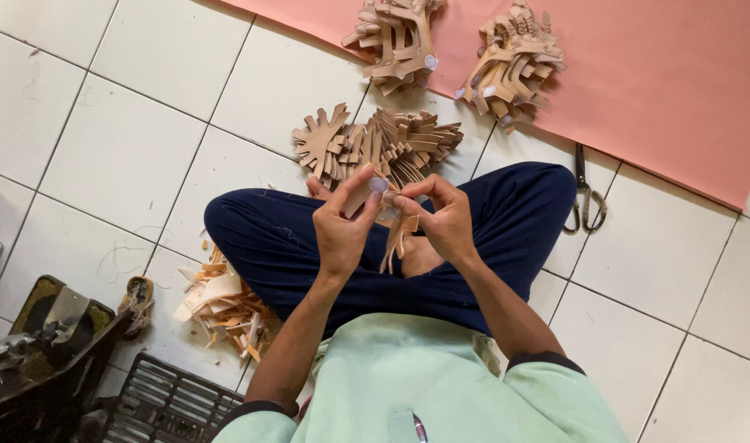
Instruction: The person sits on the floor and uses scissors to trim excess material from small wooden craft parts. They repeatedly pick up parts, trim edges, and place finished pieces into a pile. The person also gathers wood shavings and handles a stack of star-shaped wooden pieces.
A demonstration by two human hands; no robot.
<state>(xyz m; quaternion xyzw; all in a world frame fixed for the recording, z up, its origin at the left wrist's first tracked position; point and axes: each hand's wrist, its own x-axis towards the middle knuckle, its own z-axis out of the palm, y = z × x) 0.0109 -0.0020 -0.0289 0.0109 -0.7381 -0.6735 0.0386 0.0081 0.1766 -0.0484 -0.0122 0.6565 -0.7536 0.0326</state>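
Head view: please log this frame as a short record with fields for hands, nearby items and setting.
left hand: pinches one end of a tan cut-out strap piece
right hand: pinches the same piece, a strip hanging below
lap: dark blue trousers, legs crossed
floor ahead: fanned pile of tan strap pieces
pink sheet: two more piles
scissors: on white tiles, right of knee
offcuts heap: by left leg

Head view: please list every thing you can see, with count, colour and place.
strap piece: one, tan, held between both hands
strap piles: three, tan, one on tiles ahead, two on the sheet
sheet: one, pink, top right
scissors: one, dark, by the right knee
scraps: one heap, tan, by the left knee
machine: one, black, bottom left
floor: white tiles
left hand: pinches the piece
right hand: pinches the piece
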